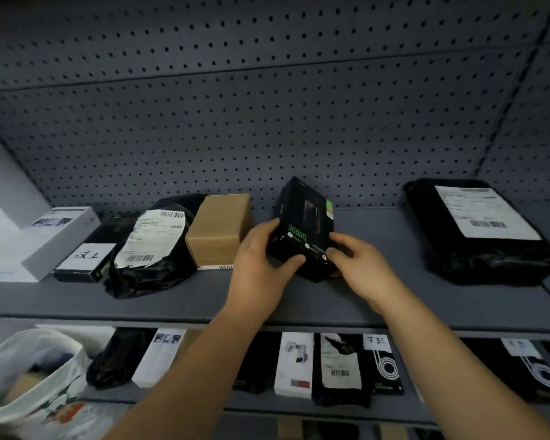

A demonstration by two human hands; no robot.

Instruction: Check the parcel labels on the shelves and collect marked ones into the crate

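Note:
A black box [304, 222] with green "30000" print is tilted up on the grey shelf [378, 300], held by both hands. My left hand [261, 265] grips its left lower corner, thumb on the front face. My right hand [359, 265] grips its right lower edge with curled fingers. On the same shelf lie a brown carton [219, 228], a black bag with a white label [154, 242], a black box with a handwritten note [88, 260], a white box [61, 239] and a large black bag with a label [483, 230].
A pegboard wall [267, 106] backs the shelf. The lower shelf [299, 404] holds several boxed and bagged parcels, some with labels [340, 363]. A white plastic bag [35, 382] with items sits at the lower left.

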